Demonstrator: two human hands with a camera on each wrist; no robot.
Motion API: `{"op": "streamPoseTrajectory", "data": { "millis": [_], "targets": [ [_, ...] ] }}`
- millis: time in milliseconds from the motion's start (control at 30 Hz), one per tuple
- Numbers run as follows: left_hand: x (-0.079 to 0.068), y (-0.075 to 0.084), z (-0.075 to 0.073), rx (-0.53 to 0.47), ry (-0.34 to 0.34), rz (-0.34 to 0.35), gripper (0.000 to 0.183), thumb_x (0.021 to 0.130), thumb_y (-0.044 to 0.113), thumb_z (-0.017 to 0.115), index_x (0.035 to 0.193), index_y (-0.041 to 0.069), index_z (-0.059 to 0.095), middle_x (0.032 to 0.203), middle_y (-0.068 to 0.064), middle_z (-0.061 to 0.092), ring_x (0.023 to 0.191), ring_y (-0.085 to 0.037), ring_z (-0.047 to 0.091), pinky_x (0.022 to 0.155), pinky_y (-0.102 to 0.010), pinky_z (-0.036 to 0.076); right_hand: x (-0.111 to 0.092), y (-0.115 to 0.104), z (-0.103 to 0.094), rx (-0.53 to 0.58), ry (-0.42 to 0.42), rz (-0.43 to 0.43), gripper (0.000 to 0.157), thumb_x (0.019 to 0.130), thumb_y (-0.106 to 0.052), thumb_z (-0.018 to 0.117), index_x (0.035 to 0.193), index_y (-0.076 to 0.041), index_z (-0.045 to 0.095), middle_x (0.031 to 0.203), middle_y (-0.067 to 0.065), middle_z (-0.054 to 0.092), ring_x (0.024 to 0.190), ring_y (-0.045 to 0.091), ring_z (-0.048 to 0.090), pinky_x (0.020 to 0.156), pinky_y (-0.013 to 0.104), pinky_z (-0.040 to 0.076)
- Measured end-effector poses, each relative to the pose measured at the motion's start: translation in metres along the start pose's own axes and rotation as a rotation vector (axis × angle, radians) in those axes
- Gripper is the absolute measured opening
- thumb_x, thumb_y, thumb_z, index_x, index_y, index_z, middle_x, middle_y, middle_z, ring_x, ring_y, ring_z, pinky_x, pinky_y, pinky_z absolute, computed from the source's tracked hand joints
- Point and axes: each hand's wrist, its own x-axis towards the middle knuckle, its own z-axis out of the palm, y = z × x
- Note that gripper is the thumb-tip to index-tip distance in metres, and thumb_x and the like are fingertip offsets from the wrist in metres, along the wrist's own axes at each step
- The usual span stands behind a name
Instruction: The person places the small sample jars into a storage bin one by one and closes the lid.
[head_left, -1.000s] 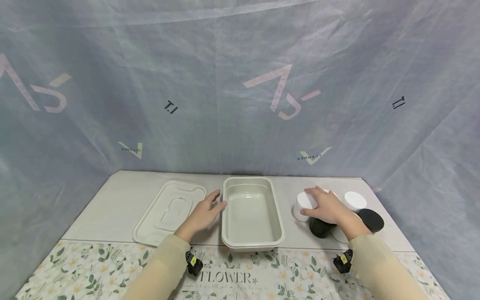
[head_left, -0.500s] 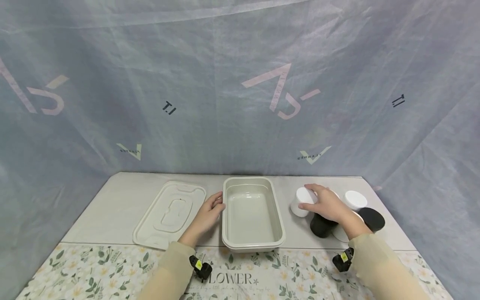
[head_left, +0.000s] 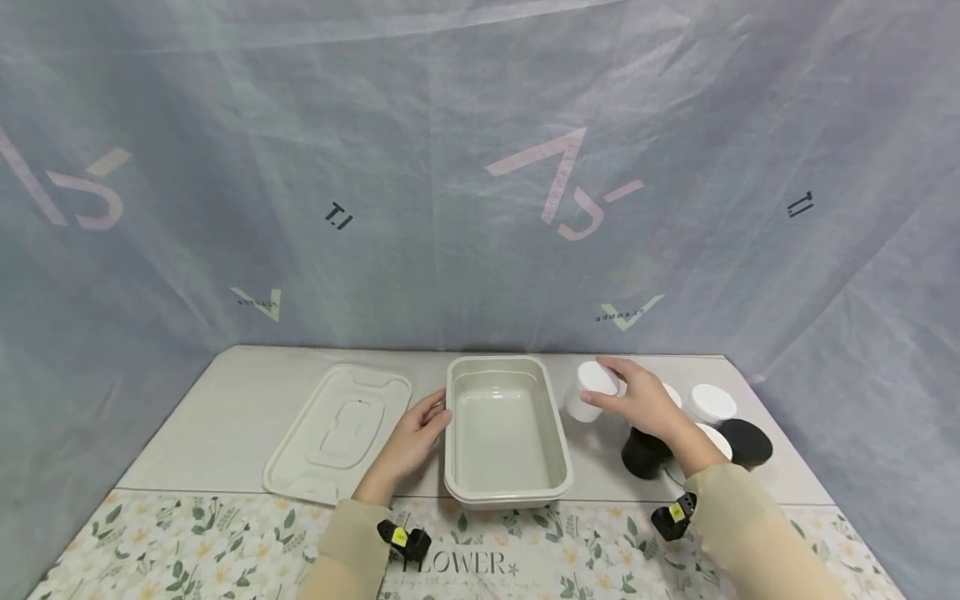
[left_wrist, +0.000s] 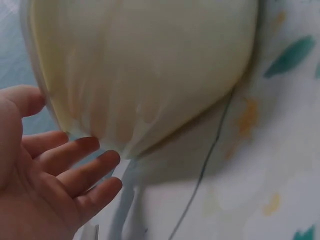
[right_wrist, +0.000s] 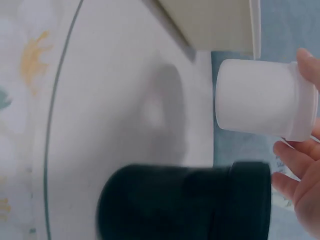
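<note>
White lidded jar (right_wrist: 257,97) gripped by R hand (head_left: 645,404) above counter (head_left: 187,425), ctr-right.
Bin (head_left: 498,442), ctr, seen bare inside; left side touched by relaxed L hand (head_left: 411,437).

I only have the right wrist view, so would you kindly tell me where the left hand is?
Observer: The left hand is at the left rim of the pale container.
Operator: Thank you; what lies to the left of that container?
Observer: A flat pale lid, on the table.
Operator: And besides the white jar and the black jar that I see, what stands farthest right?
Observer: A black-topped jar, to the right of the white ones.
</note>
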Motion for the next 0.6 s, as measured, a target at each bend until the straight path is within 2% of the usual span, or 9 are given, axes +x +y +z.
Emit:
{"op": "streamPoseTrajectory", "data": {
  "millis": [200,333,433,600],
  "targets": [
    [-0.001,0.000,0.001,-0.052,0.003,0.011,0.052,0.098,0.031,0.051,0.143,0.007,0.041,0.134,-0.020,0.054,0.124,-0.032,0.053,0.101,-0.044,0.047,0.008,-0.012,0.001,0.087,0.001,-0.017,0.075,0.081,-0.038,0.074,0.138,0.001,0.045,0.138,0.024,0.048,0.121,0.041,0.052,0.097,0.051,0.048],
    [-0.002,0.000,0.004,-0.097,-0.015,-0.022,0.051,0.099,0.030,0.048,0.145,0.009,0.037,0.138,-0.019,0.051,0.126,-0.032,0.052,0.100,-0.041,0.048,0.014,-0.019,0.000,0.130,0.010,-0.029,0.072,0.081,-0.033,0.074,0.137,0.002,0.045,0.137,0.025,0.048,0.117,0.040,0.054,0.093,0.050,0.050],
    [-0.004,0.001,0.006,-0.152,-0.030,-0.039,0.052,0.098,0.023,0.050,0.146,0.010,0.036,0.140,-0.019,0.049,0.124,-0.032,0.053,0.096,-0.039,0.052,0.018,-0.023,-0.002,0.152,0.018,-0.040,0.070,0.081,-0.029,0.075,0.137,0.002,0.046,0.136,0.024,0.048,0.117,0.038,0.054,0.094,0.050,0.049],
    [-0.011,0.021,0.006,-0.189,-0.061,-0.056,0.056,0.095,0.012,0.052,0.147,0.007,0.032,0.143,-0.021,0.044,0.125,-0.035,0.051,0.094,-0.038,0.053,0.025,-0.031,-0.006,0.189,0.019,-0.040,0.070,0.082,-0.029,0.074,0.138,0.001,0.045,0.136,0.022,0.048,0.118,0.036,0.054,0.097,0.048,0.049]
  ]
}}
